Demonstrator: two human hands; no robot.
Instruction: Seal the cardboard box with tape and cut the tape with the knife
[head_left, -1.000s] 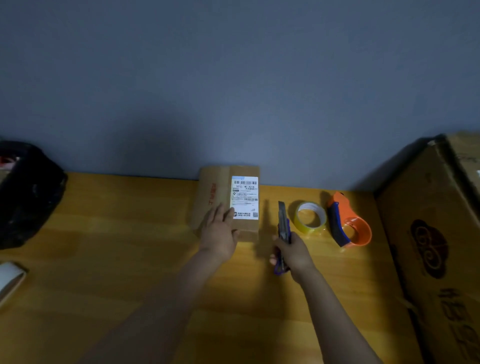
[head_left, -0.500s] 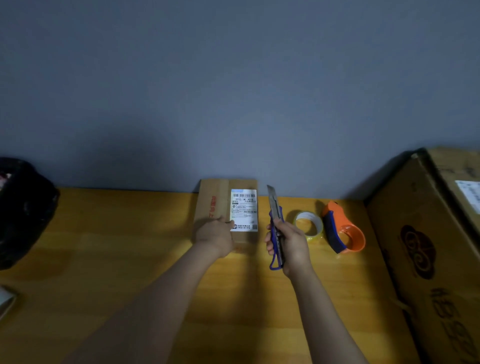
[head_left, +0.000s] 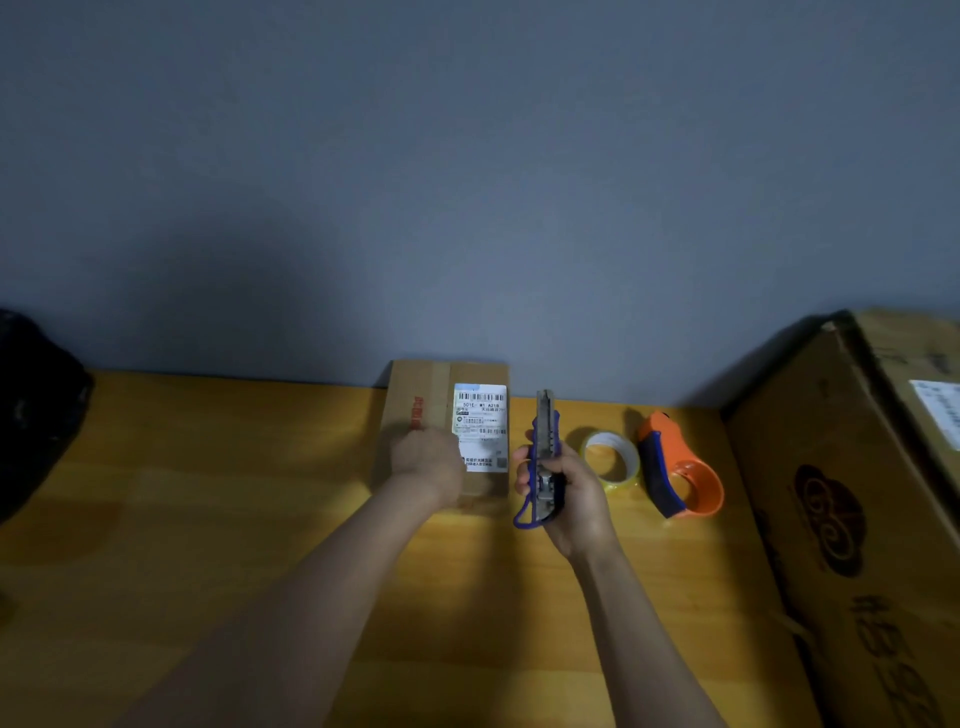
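A small flat cardboard box (head_left: 423, 395) with a white shipping label lies on the wooden table (head_left: 208, 493) against the wall. My left hand (head_left: 426, 462) rests on its near left part with fingers curled, pressing down. My right hand (head_left: 569, 493) grips a blue utility knife (head_left: 544, 447) just right of the box, lifted off the table with the blade pointing away from me. A roll of clear tape (head_left: 610, 460) lies flat to the right of the knife. Beside it stands an orange and blue tape dispenser (head_left: 680, 473).
A large cardboard carton (head_left: 857, 519) fills the right side of the table. A black bag (head_left: 36, 410) sits at the left edge. A grey wall runs directly behind the table.
My right hand picked the knife up from the table and raised it beside the box. My left hand curled from flat fingers into a closed press on the box.
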